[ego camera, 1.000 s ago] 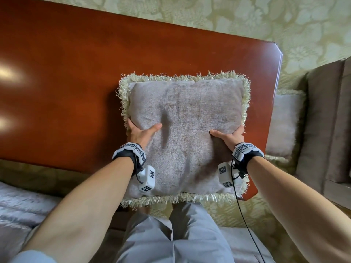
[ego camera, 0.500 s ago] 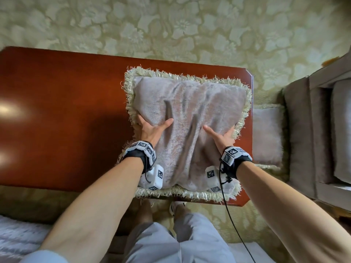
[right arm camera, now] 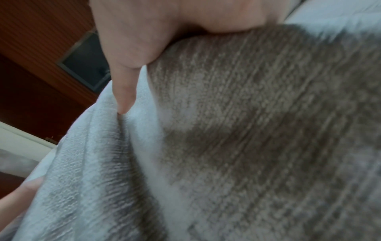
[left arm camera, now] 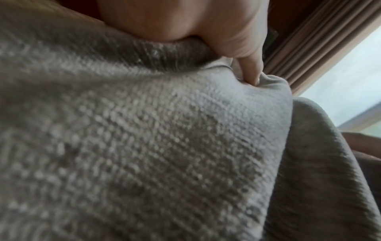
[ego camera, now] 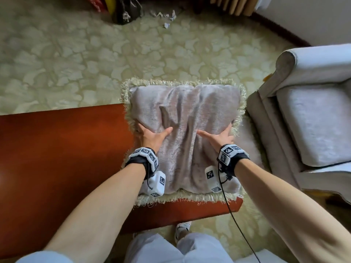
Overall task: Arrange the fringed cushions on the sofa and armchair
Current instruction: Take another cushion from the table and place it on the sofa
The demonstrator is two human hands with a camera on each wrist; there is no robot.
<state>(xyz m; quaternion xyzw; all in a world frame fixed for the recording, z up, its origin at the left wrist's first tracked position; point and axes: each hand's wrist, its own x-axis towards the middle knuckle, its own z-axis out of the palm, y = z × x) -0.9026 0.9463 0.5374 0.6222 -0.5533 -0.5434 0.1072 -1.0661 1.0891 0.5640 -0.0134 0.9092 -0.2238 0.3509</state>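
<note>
Both the left hand (ego camera: 152, 136) and right hand (ego camera: 221, 137) grasp the fringed cushion (ego camera: 186, 133), now carried past the worktop (ego camera: 62, 158) far edge, the armchair (ego camera: 313, 120) at right.

A fringed cushion (ego camera: 182, 133) sits at the centre of the frame, held over the right end of the counter (ego camera: 62, 160), which fills the left and lower middle. The left hand (ego camera: 152, 136) grips its left side and the right hand (ego camera: 221, 137) its right side, thumbs pressed into the front face. A second cushion (ego camera: 247, 143) lies just right of it, on the floor (ego camera: 95, 63) between the counter and the armchair (ego camera: 311, 114) at the right edge. Floor spreads across the upper frame, with bags (ego camera: 123, 8) at top centre and paper scraps (ego camera: 167, 18) just right of them
</note>
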